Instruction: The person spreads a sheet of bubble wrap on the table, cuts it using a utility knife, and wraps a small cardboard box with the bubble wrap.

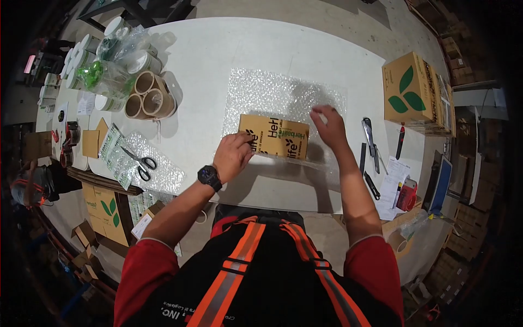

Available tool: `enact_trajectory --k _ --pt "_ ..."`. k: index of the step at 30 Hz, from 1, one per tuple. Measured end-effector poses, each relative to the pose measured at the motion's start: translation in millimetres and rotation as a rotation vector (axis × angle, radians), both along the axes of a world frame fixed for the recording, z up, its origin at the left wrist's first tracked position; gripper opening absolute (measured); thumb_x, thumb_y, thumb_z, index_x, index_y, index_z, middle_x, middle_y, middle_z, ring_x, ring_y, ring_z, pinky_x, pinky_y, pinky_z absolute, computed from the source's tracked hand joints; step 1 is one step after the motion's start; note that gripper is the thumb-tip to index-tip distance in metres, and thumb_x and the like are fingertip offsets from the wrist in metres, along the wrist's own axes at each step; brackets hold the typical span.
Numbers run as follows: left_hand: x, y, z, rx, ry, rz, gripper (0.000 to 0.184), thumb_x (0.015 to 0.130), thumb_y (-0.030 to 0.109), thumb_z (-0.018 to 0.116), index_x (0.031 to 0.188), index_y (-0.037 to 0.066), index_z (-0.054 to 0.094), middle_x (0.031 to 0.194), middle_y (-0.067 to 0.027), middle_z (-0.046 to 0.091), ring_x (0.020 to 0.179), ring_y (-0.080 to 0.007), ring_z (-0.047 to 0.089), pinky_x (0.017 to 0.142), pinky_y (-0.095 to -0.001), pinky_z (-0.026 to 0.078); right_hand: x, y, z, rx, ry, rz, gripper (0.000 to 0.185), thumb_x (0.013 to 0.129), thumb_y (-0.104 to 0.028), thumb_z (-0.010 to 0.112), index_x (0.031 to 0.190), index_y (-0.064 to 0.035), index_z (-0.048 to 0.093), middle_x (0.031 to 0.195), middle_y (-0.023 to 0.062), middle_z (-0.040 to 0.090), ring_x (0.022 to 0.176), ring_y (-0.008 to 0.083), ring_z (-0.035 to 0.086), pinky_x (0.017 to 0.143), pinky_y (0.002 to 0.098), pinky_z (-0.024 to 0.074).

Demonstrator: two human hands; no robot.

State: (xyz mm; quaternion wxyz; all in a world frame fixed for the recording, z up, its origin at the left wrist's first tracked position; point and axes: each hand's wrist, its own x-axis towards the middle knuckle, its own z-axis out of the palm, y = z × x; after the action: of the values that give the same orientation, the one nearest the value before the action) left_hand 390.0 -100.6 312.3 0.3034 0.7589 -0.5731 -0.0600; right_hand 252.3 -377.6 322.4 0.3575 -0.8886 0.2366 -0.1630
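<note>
A small brown cardboard box (291,143) with black and green print lies on a sheet of bubble wrap (267,87) near the table's front edge. My left hand (233,153), with a dark watch on the wrist, holds the left end of the box, fingers curled over its top. Just off the box's right end is my right hand (331,129), over the wrap. Its fingers are bent in and drawn together; whatever may be between them is too small to make out.
Scissors (143,163) lie on bubble wrap at left, below cardboard tubes (155,101) and several white tubs (144,62). At right are a box cutter (370,136), a red-handled knife (401,141), papers (393,182) and a large carton (406,90) with green leaves.
</note>
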Motion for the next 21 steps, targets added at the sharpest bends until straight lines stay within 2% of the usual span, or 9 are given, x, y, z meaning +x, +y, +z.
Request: enact_trajectory --k 3,5,9,11,12,14,15,19,21 --pt "-2 -1 0 -0.028 0.001 0.024 0.015 0.072 0.012 0.07 0.079 0.005 0.059 0.104 -0.0071 0.062 0.097 -0.0276 0.056 0.083 -0.0392 0.044 60 -30 -32 -0.047 0.102 0.005 0.031 0.084 -0.026 0.059 0.106 -0.0037 0.06 0.11 0.015 0.061 0.108 0.0308 0.055 0.09 0.0399 0.0448" --pt "-2 -2 3 -0.042 0.033 0.042 0.012 0.071 0.01 0.071 0.074 0.005 0.06 0.104 -0.0072 0.063 0.095 -0.028 0.057 0.081 -0.0398 0.044 99 -43 -54 -0.189 0.379 0.014 0.049 0.082 -0.027 0.062 0.125 -0.0063 0.051 0.119 0.0148 0.058 0.117 0.0305 0.049 0.095 0.0394 0.0418" --pt "-3 -2 3 0.007 0.1 0.085 0.01 0.072 0.009 0.07 0.073 0.007 0.061 0.105 -0.0058 0.063 0.099 -0.0266 0.057 0.084 -0.0396 0.044 148 -53 -76 -0.31 0.598 0.075 0.048 0.08 -0.027 0.057 0.123 -0.0073 0.049 0.122 0.0115 0.056 0.119 0.0299 0.046 0.095 0.0446 0.0417" --pt "-4 -1 3 0.002 0.083 0.105 0.008 0.072 0.01 0.069 0.075 0.006 0.062 0.105 -0.0049 0.063 0.1 -0.025 0.057 0.086 -0.0382 0.043 159 -55 -72 -0.315 0.795 0.128 0.041 0.076 -0.028 0.06 0.111 -0.0065 0.057 0.12 0.0125 0.057 0.113 0.0293 0.051 0.092 0.0427 0.0436" --pt "-4 -1 3 -0.013 0.07 0.105 0.007 0.072 0.01 0.068 0.077 0.006 0.063 0.105 -0.0041 0.063 0.101 -0.0235 0.056 0.088 -0.0368 0.042 164 -59 -75 -0.323 0.796 0.151 0.041 0.076 -0.028 0.06 0.111 -0.0065 0.057 0.12 0.0125 0.057 0.113 0.0293 0.051 0.092 0.0427 0.0436" --pt "-2 1 3 0.004 0.096 0.124 0.007 0.073 0.011 0.067 0.079 0.007 0.064 0.105 -0.004 0.063 0.104 -0.0221 0.056 0.089 -0.0365 0.042 166 -69 -76 -0.156 0.795 0.23 0.033 0.073 -0.027 0.061 0.097 -0.006 0.062 0.111 0.0128 0.06 0.104 0.0285 0.056 0.088 0.0388 0.0462" --pt "-2 2 2 0.004 0.122 0.113 0.007 0.073 0.011 0.067 0.078 0.007 0.064 0.104 -0.004 0.063 0.104 -0.0219 0.056 0.089 -0.0365 0.042 163 -70 -77 -0.225 0.615 0.281 0.022 0.07 -0.023 0.06 0.081 -0.0045 0.063 0.099 0.0142 0.063 0.096 0.0287 0.059 0.08 0.0364 0.0486" --pt "3 -1 0 -0.038 0.142 0.095 0.009 0.07 0.01 0.07 0.073 0.006 0.062 0.102 -0.0049 0.063 0.101 -0.024 0.057 0.085 -0.0377 0.044 140 -58 -25 -0.2 0.504 0.361 0.018 0.068 -0.019 0.06 0.077 -0.0036 0.059 0.086 0.0151 0.063 0.088 0.0298 0.06 0.073 0.0386 0.0486" --pt "2 0 -2 -0.043 0.153 0.081 0.012 0.068 0.009 0.072 0.069 0.006 0.061 0.102 -0.006 0.063 0.101 -0.0261 0.057 0.083 -0.0388 0.046 121 -30 14 -0.041 0.506 0.393 0.012 0.067 -0.013 0.06 0.071 -0.0029 0.056 0.072 0.0143 0.06 0.074 0.032 0.059 0.07 0.04 0.0476"
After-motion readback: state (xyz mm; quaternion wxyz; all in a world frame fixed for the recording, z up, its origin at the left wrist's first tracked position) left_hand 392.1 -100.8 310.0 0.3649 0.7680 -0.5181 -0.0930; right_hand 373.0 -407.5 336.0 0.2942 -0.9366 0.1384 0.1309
